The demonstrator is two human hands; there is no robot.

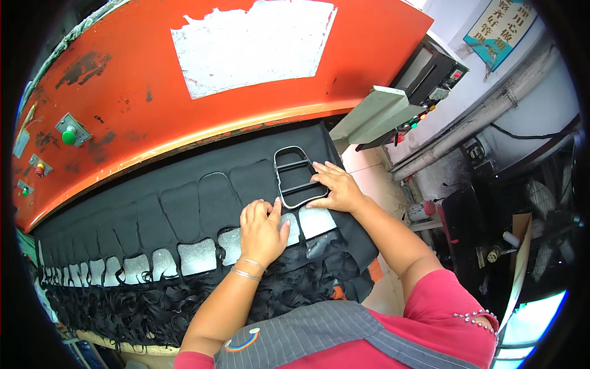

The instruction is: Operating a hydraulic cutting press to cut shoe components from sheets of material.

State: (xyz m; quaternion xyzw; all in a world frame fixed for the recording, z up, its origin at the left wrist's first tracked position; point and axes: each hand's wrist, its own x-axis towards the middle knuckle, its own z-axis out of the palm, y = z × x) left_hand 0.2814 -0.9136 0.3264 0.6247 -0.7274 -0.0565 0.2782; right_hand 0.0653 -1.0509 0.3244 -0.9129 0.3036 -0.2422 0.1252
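Observation:
A rounded rectangular metal cutting die [295, 186] with two crossbars lies on layered black fabric [263, 170], near the fabric's right end. My right hand [338, 189] grips the die's right rim, with its thumb by the lower corner and its fingers over the edge. Beside the die's lower left corner, my left hand [263, 230] rests on the fabric with thumb and index finger apart. The index fingertip appears to touch the rim. To the left of the die, a row of rounded outlines is cut into the fabric. Pale, light-grey patches [197, 257] show through cut-out gaps below that row.
An orange machine beam [135, 80] spans behind the fabric, with a green button [69, 135] at left. A control box [430, 74] and a pale metal plate [378, 112] stand at back right. Tangled black scraps [141, 307] hang along the near edge.

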